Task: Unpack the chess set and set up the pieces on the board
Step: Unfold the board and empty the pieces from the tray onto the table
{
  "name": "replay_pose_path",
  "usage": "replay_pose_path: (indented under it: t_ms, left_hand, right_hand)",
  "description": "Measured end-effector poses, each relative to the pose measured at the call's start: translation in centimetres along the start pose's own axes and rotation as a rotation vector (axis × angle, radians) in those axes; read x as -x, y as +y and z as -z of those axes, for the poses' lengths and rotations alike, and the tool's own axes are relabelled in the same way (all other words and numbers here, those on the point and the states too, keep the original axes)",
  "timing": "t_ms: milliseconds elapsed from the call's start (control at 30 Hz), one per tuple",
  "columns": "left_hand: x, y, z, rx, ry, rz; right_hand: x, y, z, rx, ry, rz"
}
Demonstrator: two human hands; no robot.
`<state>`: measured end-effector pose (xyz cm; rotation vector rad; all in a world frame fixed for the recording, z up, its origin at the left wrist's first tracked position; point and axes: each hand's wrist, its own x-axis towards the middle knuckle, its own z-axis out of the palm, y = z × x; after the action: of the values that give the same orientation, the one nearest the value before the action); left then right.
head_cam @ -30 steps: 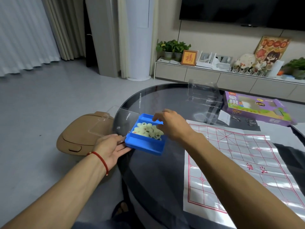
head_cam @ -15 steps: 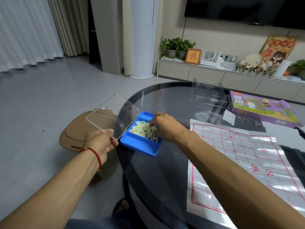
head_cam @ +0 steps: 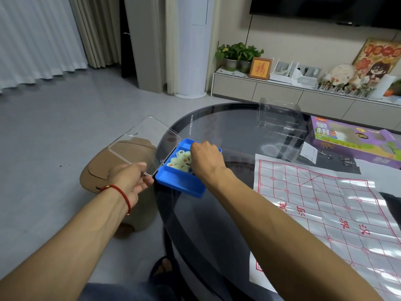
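- Two hands work at frame centre: I see my left hand (head_cam: 130,179) pinching the near corner of the clear lid (head_cam: 144,144), swung open to the left.
- My right hand (head_cam: 206,157) curls down into the blue tray (head_cam: 184,184) over the pale pieces (head_cam: 181,160); its grip is hidden.
- The board sheet (head_cam: 325,213) lies lower right on the glass table (head_cam: 217,127).

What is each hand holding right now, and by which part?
Left hand pinches the clear lid at its near corner. Right hand reaches into the blue tray; its fingers are hidden.
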<state>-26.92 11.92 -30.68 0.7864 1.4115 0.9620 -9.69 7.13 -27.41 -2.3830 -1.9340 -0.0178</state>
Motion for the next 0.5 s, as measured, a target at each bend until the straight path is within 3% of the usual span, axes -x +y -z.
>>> replay_pose_path:
  t_ms: [167, 333, 500]
  left_hand:
    - [-0.2, -0.2, 0.2, -0.016, -0.014, -0.005]
    - [-0.1, -0.3, 0.4, -0.029, -0.024, -0.005]
    - [-0.2, -0.3, 0.6, -0.041, -0.037, -0.026]
  right_hand:
    - [0.1, 1.0, 0.3, -0.08, 0.051, -0.031]
    - [1.1, 8.1, 0.7, -0.173, 0.201, -0.212]
    - [3.5, 11.1, -0.5, -0.196, -0.04, -0.25]
